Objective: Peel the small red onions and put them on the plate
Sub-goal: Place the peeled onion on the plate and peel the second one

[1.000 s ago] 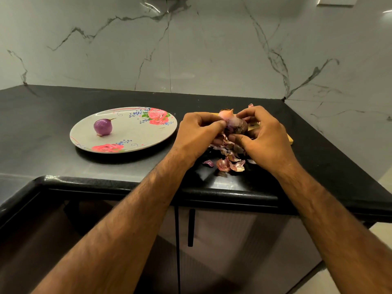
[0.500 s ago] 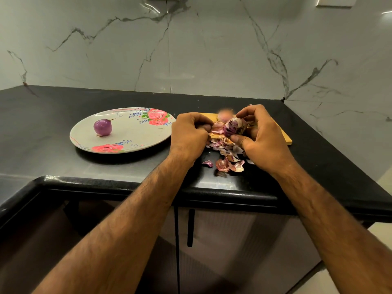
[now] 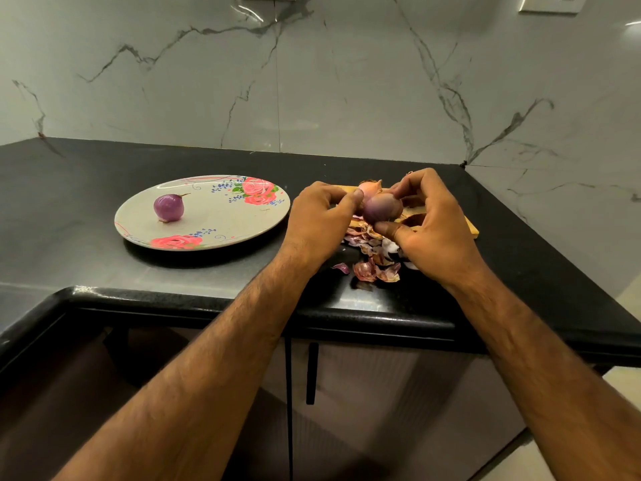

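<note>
1. Since half a second ago: loose, flaring skin gone from the held onion; now smooth and purple on the side facing the camera.
2. Left hand moved up from lower beside the bulb to its left flank, just right of frame centre. Thumb tip against or just beside the held onion, other fingers curled under. Cannot tell whether any scrap is pinched there.
3. Right hand in much the same spot as before, pinching the held onion between thumb below and fingertips above, in front of the cutting board.
4. Nothing changed at centre left: peeled onion standing on the left part of the flowered plate, thin stalk pointing right; plate flat on the black countertop.
5. Peels heaped below the hands, lower right of centre, on the countertop by the board's near edge. Seemingly as before; any fresh scrap hard to single out.
6. Mostly hidden behind both hands: the cutting board, with only a strip of its far edge and its right corner on show.
7. Tucked just behind the held onion: an unpeeled onion, only its pale orange top visible above the left thumb.
8. Turned away from view: both palms, the left fingertips and the far side of the held onion; unclear whether skin remains there.
9. Cut off by the bottom edge: both forearms. In shadow under the countertop: cabinet doors with a dark handle.
</note>
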